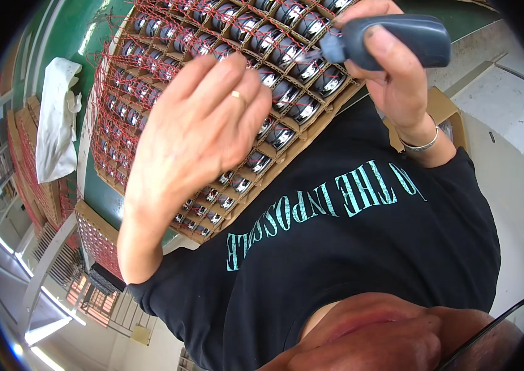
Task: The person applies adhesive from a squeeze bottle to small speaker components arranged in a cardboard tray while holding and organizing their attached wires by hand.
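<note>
Clearly, the right hand [398,77] is grasping a dark grey bottle [421,41], thumb laid along its side, with the bottle tipped so that its narrower blue-grey cap [333,48] points left over a cardboard tray [304,134]. A thin tip beyond the cap is blurred, and whether it touches anything below cannot be told. The left hand [203,127], a ring [237,94] on one finger, is bent over the middle of the tray with its fingers curled; its fingertips are hidden behind the knuckles, so I cannot tell whether it pinches something. The tray is divided into many small compartments holding round silver-and-dark parts [305,110], and thin red wires [112,77] tangle across them, thickest toward the far left. Beneath the tray lies a green surface [102,196], where a crumpled white cloth [56,123] rests just beside the tray's left side. Further left stand stacked brown trays [27,164], and nearer the left forearm is another cardboard tray with small parts. A bracelet [421,147] circles the right wrist, near an open cardboard box.
</note>
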Tool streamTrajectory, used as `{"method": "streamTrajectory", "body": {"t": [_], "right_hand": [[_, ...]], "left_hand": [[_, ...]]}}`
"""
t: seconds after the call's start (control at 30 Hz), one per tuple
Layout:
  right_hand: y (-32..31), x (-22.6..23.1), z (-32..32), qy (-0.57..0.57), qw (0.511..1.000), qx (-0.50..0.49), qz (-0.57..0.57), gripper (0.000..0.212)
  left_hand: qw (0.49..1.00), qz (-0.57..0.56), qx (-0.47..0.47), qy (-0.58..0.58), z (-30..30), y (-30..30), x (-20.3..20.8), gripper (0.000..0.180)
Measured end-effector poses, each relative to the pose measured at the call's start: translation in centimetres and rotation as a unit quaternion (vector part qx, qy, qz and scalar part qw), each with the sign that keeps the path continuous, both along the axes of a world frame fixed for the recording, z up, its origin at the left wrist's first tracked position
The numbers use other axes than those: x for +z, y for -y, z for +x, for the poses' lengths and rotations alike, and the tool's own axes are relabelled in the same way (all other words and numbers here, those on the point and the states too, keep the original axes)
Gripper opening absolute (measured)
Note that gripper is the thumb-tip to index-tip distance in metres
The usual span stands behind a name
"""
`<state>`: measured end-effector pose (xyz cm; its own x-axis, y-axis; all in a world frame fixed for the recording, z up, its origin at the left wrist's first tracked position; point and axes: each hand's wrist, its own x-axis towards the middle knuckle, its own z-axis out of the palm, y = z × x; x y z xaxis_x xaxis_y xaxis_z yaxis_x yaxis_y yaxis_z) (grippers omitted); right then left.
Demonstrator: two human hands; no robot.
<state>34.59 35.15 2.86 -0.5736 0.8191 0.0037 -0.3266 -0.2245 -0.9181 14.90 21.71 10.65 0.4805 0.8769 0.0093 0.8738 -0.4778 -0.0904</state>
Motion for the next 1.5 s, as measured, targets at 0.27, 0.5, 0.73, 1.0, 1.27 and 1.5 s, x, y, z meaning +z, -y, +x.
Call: {"method": "streamTrajectory", "body": {"t": [0.27,0.5,0.73,1.0,1.27,1.5], "right_hand": [[-0.1,-0.1,0.5,0.148,0.947,0.147,0.245,0.024],[0.3,0.5,0.3,0.191,0.937,0.158,0.246,0.023],[0.4,0.0,0.0,0.178,0.922,0.143,0.312,0.021],[0.2,-0.2,0.1,0.176,0.92,0.141,0.319,0.023],[0.0,-0.7,0.4,0.141,0.929,0.128,0.319,0.023],[-0.3,-0.7,0.9,0.18,0.928,0.106,0.309,0.022]], "left_hand": [[0.994,0.05,0.097,0.019,-1.5,3.0,-0.8,0.031],[0.973,0.146,0.16,0.08,-3.1,5.2,0.2,0.033],[0.92,0.225,0.313,0.077,-5.9,10.2,0.5,0.022],[0.808,0.282,0.503,0.117,-10.0,17.0,-3.8,0.016],[0.612,0.385,0.59,0.36,-14.3,21.4,-9.3,0.02],[0.592,0.445,0.608,0.284,-14.9,22.0,-9.7,0.023]]}}
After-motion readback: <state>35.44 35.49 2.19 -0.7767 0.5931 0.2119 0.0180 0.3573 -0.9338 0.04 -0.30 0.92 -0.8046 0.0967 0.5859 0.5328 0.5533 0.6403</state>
